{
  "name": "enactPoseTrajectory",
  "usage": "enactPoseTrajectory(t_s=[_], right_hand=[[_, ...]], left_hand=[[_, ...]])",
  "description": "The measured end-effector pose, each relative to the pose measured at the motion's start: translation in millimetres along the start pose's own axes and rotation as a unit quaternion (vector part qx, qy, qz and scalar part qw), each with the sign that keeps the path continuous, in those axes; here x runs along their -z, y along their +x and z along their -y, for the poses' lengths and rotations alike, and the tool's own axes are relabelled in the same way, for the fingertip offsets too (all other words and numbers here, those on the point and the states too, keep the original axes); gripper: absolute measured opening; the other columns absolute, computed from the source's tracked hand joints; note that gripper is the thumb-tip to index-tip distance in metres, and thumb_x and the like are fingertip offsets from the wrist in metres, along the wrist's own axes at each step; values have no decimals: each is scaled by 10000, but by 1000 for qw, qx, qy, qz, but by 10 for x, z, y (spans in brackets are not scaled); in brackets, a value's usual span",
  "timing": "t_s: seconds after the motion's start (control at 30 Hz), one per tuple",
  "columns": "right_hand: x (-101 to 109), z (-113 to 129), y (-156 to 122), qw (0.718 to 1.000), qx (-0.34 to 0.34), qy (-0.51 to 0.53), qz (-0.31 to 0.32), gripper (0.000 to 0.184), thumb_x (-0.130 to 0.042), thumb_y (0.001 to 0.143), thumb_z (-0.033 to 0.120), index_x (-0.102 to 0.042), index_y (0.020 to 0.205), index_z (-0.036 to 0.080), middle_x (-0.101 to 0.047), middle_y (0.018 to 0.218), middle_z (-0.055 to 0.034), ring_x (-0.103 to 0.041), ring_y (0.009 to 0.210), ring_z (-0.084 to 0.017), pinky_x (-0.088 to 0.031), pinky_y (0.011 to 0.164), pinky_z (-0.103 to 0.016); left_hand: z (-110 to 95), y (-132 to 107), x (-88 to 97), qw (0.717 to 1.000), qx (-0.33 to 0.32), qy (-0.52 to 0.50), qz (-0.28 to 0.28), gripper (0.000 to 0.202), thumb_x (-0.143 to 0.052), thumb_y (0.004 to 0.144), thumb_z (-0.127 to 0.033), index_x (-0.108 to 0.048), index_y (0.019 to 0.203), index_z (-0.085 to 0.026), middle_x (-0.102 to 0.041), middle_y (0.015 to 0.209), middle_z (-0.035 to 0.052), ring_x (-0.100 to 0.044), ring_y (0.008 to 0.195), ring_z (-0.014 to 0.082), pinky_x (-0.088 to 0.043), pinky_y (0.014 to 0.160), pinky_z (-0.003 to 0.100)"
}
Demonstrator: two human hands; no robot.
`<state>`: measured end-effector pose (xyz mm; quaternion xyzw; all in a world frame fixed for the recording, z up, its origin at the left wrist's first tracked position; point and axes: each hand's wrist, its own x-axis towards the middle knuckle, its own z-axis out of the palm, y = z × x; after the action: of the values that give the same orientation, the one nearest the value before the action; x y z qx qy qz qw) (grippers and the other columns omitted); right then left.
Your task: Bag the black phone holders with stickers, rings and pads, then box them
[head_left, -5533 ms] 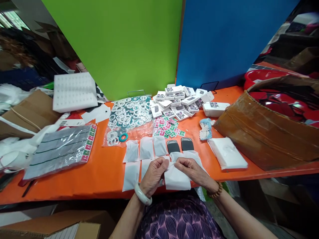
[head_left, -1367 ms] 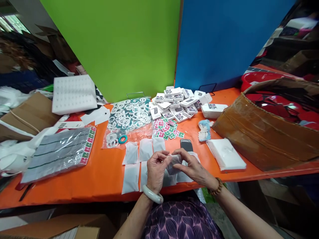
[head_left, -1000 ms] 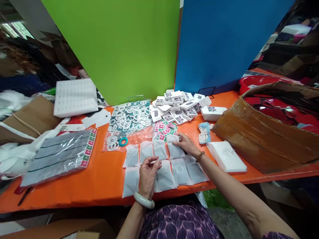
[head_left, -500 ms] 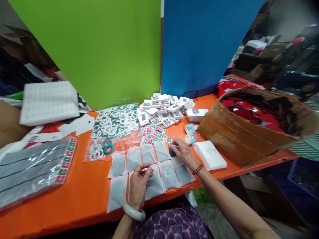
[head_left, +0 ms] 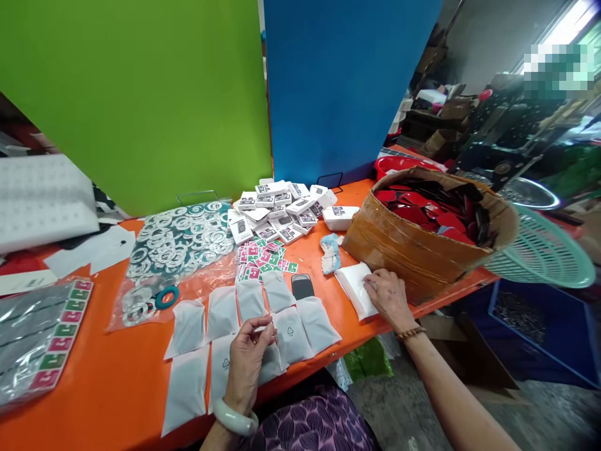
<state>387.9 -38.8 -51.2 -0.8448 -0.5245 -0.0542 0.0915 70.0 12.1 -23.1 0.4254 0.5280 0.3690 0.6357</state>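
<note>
My left hand (head_left: 252, 351) hovers over the near row of white frosted pouches (head_left: 186, 385), its thumb and forefinger drawn together. Anything between those fingertips is too small to make out. On the right, my right hand (head_left: 387, 297) rests with bent fingers on a stack of blank white pouches (head_left: 353, 285), holding nothing visible. A flat dark grey rounded rectangle (head_left: 302, 287) lies on the orange table beside the back row of pouches. Some pouches show a small printed recycling mark.
Small white boxes (head_left: 282, 210) are heaped behind pink and green stickers (head_left: 263, 260). Ring-shaped pieces (head_left: 181, 241) lie in clear plastic to the left, with a teal ring (head_left: 166, 297). A cardboard box (head_left: 399, 250) of red and black pieces stands right, beside a light-green basket (head_left: 539, 247).
My right hand has left the dark grey piece, now uncovered on the table, and moved right onto the pouch stack. My left hand stays over the pouches. The view has turned right.
</note>
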Motion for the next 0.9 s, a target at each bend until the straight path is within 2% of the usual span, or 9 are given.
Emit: enactPoseTrajectory(t_s=[0.23, 0.37, 0.47, 0.6, 0.7, 0.77, 0.83, 0.9], right_hand=[[34, 68, 107, 998, 12, -50, 39, 154, -509, 834, 186, -658, 804, 162, -618, 938, -101, -495, 897, -255, -311, 723, -351], [-5, 46, 117, 999, 16, -30, 25, 150, -471, 808, 143, -619, 786, 143, -609, 918, -117, -486, 869, -253, -319, 719, -350], [-19, 0, 69, 999, 0, 26, -18, 106, -484, 772, 140, -583, 741, 158, -599, 870, -108, -489, 838, -248, -341, 720, -349], [99, 26, -96, 983, 11, 133, -129, 57, -508, 755, 166, -550, 723, 187, -605, 938, -107, -505, 888, -258, -373, 767, -375], [289, 238, -269, 963, 59, 197, -173, 44, -522, 774, 174, -542, 751, 206, -598, 970, -93, -521, 932, -254, -389, 802, -387], [411, 464, -385, 951, 97, 224, -191, 59, -523, 793, 157, -538, 778, 213, -589, 959, -87, -532, 941, -244, -399, 826, -393], [490, 713, -493, 940, 137, 249, -192, 91, -517, 801, 129, -532, 804, 219, -581, 966, -85, -538, 966, -240, -405, 851, -401], [505, 944, -588, 930, 173, 274, -175, 123, -514, 800, 106, -527, 829, 224, -577, 990, -83, -535, 1000, -242, -406, 871, -409]], left_hand=[[21, 6, -29, 1000, -7, 11, -1, 420, -745, 634, -484, -646, 893, -168, -691, 796, 32, -617, 771, 167, -472, 756, 290], [20, -10, -34, 1000, -8, 14, -2, 421, -747, 629, -486, -649, 887, -167, -692, 839, 39, -620, 774, 168, -480, 764, 296], [24, -15, -41, 1000, -9, 18, 0, 412, -746, 635, -481, -655, 887, -168, -689, 812, 35, -624, 774, 172, -479, 752, 291], [22, 8, -105, 1000, -4, 19, 14, 391, -746, 641, -479, -660, 869, -172, -679, 768, 23, -630, 759, 171, -475, 735, 281], [3, 18, -200, 999, 1, 16, 47, 424, -742, 623, -528, -672, 851, -178, -684, 808, 39, -627, 790, 179, -474, 731, 274], [-26, -1, -264, 997, -6, 19, 79, 471, -713, 629, -587, -690, 861, -178, -692, 907, 71, -618, 862, 200, -468, 777, 284], [-67, -38, -317, 992, -24, 21, 118, 533, -646, 670, -643, -699, 928, -180, -684, 991, 93, -599, 934, 219, -456, 818, 290], [-111, -71, -354, 986, -38, 8, 160, 570, -593, 714, -657, -684, 1010, -179, -683, 976, 89, -591, 910, 215, -455, 791, 284]])
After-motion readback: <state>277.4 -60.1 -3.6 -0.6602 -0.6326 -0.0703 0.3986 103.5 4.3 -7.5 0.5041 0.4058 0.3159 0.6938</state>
